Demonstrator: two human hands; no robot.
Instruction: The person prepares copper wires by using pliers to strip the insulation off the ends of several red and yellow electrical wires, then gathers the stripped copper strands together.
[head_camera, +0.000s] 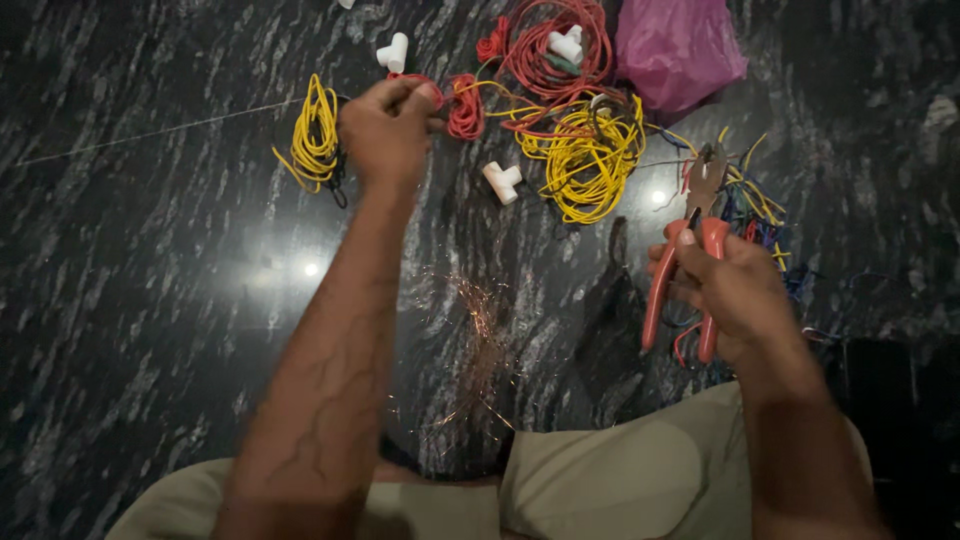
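left hand (388, 128): red wire (462, 108) pinched, far edge of floor (150, 300) | right hand (735, 290): clenched around red-handled pliers (690, 255) | risk: wire may be snagged in yellow coil (585, 155), tangle tightened

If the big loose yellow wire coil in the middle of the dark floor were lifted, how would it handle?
The tangled yellow wire coil would probably sag and spread, since its loops lie loose and uneven. It likely drags the red wire coil, whose strands overlap it. It looks light for its bulk, being mostly air between thin strands.
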